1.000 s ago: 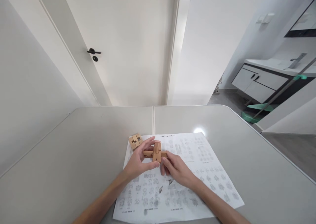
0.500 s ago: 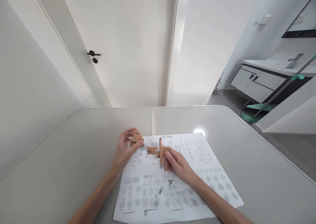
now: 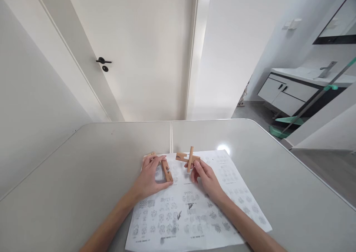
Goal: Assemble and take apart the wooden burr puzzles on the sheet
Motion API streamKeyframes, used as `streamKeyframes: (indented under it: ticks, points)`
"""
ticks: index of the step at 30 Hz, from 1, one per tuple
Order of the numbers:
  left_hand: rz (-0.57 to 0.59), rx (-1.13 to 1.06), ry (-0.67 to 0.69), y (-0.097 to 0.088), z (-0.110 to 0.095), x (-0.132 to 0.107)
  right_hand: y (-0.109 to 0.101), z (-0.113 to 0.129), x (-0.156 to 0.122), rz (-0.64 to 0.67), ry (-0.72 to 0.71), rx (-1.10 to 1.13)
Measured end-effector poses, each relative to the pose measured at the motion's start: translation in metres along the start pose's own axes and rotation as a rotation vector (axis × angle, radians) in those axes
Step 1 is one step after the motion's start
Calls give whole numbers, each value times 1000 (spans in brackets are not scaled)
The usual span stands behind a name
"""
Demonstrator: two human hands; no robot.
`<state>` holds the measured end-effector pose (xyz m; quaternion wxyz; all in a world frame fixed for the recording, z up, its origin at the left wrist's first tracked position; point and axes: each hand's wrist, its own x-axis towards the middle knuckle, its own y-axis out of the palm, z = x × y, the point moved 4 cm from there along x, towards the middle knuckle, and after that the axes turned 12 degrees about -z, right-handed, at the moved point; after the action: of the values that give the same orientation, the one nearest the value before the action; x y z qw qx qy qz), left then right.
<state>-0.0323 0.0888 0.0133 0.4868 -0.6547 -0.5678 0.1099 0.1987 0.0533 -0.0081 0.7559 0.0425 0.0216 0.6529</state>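
Observation:
My left hand [image 3: 151,176] is closed on a notched wooden puzzle piece [image 3: 167,171], its thumb at the near end and fingers at the far end. More light wood [image 3: 150,154] shows behind those fingers; whether it joins that piece I cannot tell. My right hand [image 3: 207,178] pinches a pair of crossed wooden puzzle pieces [image 3: 181,156], one lying sideways with dark marks and a notch, the other a slim bar [image 3: 190,158] standing across it. A small gap separates the wood in the two hands. Both hands are over a printed sheet [image 3: 205,222] with rows of small diagrams.
The sheet lies on a pale grey table [image 3: 111,163] with a seam down its middle. Past the far edge is a white door [image 3: 150,59] with a black handle. To the right stand a washbasin cabinet [image 3: 286,90] and a green dustpan [image 3: 279,132].
My left hand has shifted right and lower, turning over, so its notched piece now points toward me. The right hand has moved slightly up and right, tilting the crossed pieces.

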Motion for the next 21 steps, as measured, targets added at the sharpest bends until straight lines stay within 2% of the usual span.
streamKeyframes:
  ticks: [10, 21]
  points:
    - [-27, 122, 149, -1, 3, 1, 6, -3, -4, 75, -39, -87]
    - [-42, 125, 244, 1, 5, 3, 9, -1, -8, 124, -84, -125]
